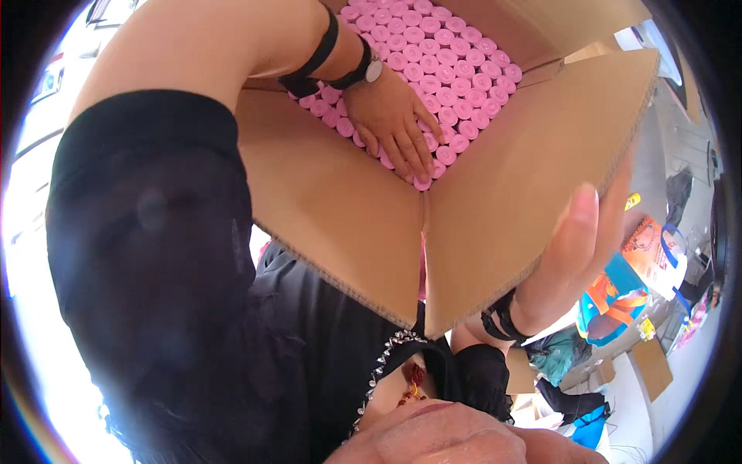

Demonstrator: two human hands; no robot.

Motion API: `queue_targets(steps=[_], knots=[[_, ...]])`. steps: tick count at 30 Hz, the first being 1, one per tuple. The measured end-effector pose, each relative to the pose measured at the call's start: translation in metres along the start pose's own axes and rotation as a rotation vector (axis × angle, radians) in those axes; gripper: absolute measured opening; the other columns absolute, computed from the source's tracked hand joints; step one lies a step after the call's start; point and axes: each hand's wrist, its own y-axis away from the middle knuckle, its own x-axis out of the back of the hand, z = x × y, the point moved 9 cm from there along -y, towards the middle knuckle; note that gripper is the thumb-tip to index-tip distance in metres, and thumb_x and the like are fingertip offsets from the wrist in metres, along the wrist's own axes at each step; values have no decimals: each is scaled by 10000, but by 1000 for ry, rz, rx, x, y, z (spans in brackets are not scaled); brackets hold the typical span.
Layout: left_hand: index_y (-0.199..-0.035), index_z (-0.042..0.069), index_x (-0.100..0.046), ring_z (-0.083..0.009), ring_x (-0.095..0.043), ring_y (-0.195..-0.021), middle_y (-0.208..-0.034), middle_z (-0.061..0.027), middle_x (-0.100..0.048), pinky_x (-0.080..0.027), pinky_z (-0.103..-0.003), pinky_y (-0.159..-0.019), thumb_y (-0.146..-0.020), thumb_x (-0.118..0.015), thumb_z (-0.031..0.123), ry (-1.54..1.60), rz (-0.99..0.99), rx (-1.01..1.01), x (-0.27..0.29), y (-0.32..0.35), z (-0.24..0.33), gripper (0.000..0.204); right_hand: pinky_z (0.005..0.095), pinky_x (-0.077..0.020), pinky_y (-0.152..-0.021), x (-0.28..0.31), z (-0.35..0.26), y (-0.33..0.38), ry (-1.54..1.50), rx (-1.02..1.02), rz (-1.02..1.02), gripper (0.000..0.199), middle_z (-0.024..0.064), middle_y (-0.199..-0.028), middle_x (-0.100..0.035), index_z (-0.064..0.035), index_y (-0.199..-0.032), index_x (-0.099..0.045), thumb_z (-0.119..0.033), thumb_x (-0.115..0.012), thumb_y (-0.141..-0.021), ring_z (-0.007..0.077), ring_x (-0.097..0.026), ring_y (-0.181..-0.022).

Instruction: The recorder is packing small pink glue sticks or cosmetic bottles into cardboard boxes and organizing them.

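Observation:
An open cardboard box (pixel 325 193) is held close in front of me, packed with several rows of round pink caps (pixel 456 69). My left hand (pixel 394 124), with a wristwatch and a black strap on the wrist, reaches into the box. It lies flat on the caps near the front corner with its fingers spread. My right hand (pixel 580 240) grips the outer edge of the box's right flap (pixel 518 178), the thumb showing on the edge and the fingers hidden behind the cardboard. A black strap circles that wrist too.
My black sleeve (pixel 147 255) fills the left side. At the lower right, far below, lie colourful bags (pixel 618 301), an orange printed bag (pixel 649 251), flattened cardboard pieces (pixel 653 367) and dark clothing (pixel 564 402) on a light floor.

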Motion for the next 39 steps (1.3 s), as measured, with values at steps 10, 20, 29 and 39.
queue_targets(steps=[10, 20, 29, 39], knots=[[-1483, 98, -435, -166, -276, -1489, -1619, -18, -303, -215, -493, -1215, -1047, -415, 356, 64, 25, -1, 3, 2, -6, 507, 314, -468, -852, -2, -5, -1, 4, 26, -12, 676, 188, -1138, -643, 83, -1463, -386, -332, -433, -933, 232, -613, -959], [-1564, 94, -273, -218, -205, -1517, -1646, -60, -223, -168, -511, -1224, -1039, -418, 428, -124, -40, 302, 35, 12, -46, 639, 310, -511, -689, -1, -10, -5, 35, 80, -126, 701, 187, -983, -698, 48, -1528, -284, -227, -433, -901, 246, -659, -757], [-1561, 102, -277, -240, -178, -1526, -1655, -68, -190, -139, -519, -1234, -1025, -408, 460, -109, 80, 493, 35, 26, -68, 658, 338, -422, -1003, -2, -2, 0, -12, -106, -27, 691, 214, -1373, -537, 80, -1473, -389, -342, -400, -926, 263, -540, -1231], [-1579, 140, -244, -244, -183, -1522, -1658, -63, -180, -147, -507, -1234, -1039, -390, 458, -104, 83, 490, 34, 25, -67, 643, 331, -425, -994, -5, -5, 1, 52, -61, -69, 693, 193, -1349, -556, 78, -1473, -392, -358, -398, -934, 259, -556, -1194]])
